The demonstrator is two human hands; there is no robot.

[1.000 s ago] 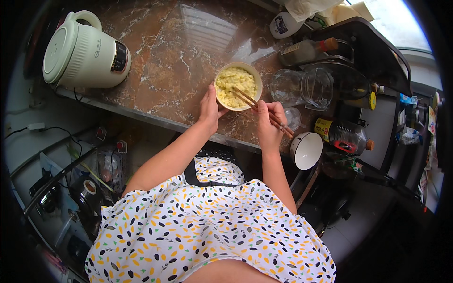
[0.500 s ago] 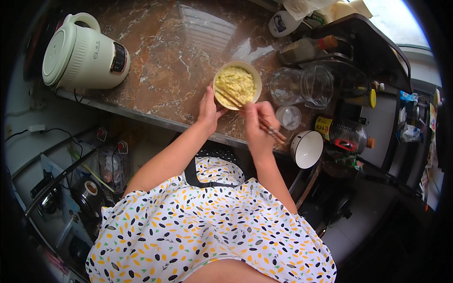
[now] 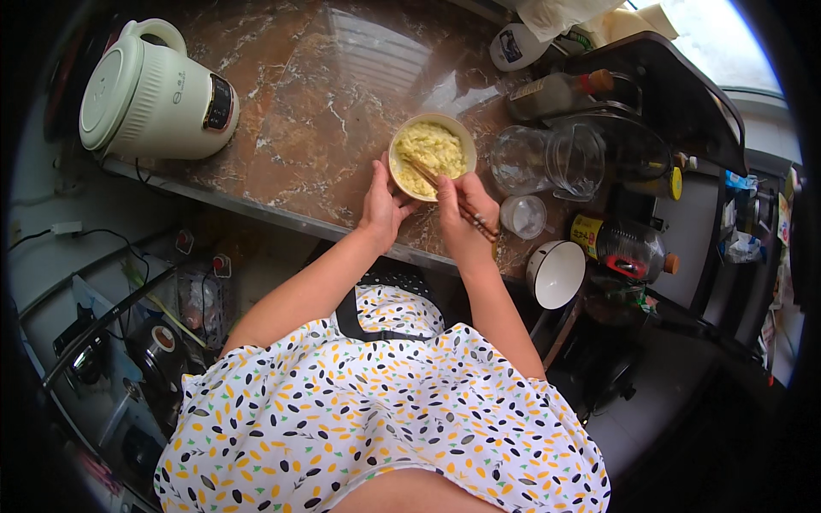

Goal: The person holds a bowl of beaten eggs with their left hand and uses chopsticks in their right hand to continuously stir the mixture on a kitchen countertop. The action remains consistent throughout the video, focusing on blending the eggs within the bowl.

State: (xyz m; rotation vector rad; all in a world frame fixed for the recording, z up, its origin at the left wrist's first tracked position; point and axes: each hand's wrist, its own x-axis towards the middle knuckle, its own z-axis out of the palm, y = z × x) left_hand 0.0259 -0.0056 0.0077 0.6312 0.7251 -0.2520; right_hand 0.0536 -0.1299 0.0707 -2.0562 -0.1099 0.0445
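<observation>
A cream bowl (image 3: 466, 137) stands on the counter in front of me, filled with a pale yellow mash (image 3: 438, 144). My left hand (image 3: 381, 207) cups the bowl's lower left side, thumb up against its wall and fingers partly hidden beneath. In my right hand (image 3: 467, 219) is a pair of brown chopsticks (image 3: 478, 225), gripped partway along. Their tips lie in the mash at the left of the bowl, and their back ends stick out past my hand. Close to my right hand are a small clear cup (image 3: 523, 217) and a white bowl with a dark rim (image 3: 559, 275).
A brown marbled counter (image 3: 291, 111) spans the front. At its left end stands a pale green electric kettle (image 3: 162, 98). To the right are a glass jar (image 3: 534, 160), a clear bottle (image 3: 560, 92), a dark-labelled sauce bottle (image 3: 624, 245) and a white jug (image 3: 516, 47).
My right hand has swung slightly, tilting the chopsticks steeper within the mash. My left hand keeps its hold on the bowl. The whole view has shifted slightly.
</observation>
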